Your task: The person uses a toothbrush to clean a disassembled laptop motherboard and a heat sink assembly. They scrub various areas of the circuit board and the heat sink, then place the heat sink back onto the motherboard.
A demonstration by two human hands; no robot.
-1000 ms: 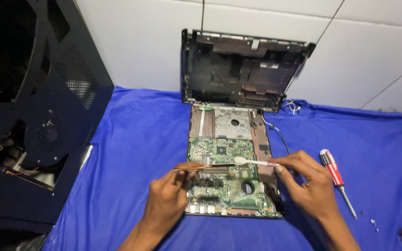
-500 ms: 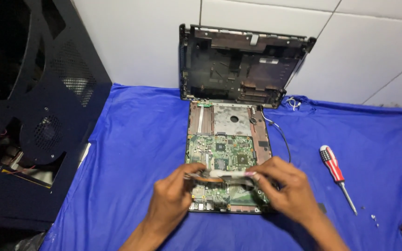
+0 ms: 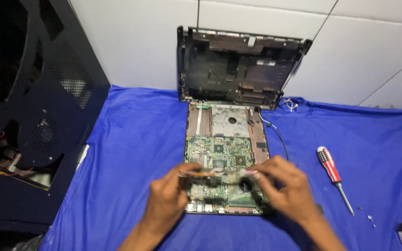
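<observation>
A green laptop motherboard [image 3: 219, 152] lies in its opened chassis on a blue cloth [image 3: 136, 153]. Just above the board's near half, both my hands hold a thin copper-coloured heat pipe with a dark round fan part [image 3: 224, 175]; it is blurred. My left hand [image 3: 168, 200] pinches its left end. My right hand [image 3: 282, 188] grips its right end, next to the fan. The board's near right corner is hidden under my right hand.
A black laptop shell [image 3: 238, 65] leans upright against the white wall behind the board. A red-handled screwdriver [image 3: 331, 169] lies to the right, with tiny loose bits [image 3: 368, 217] near it. A black computer case [image 3: 29, 116] stands at the left edge.
My hands have drawn closer together and toward me, bringing the thin part lower over the board's near half. My right hand has shifted left, away from the screwdriver.
</observation>
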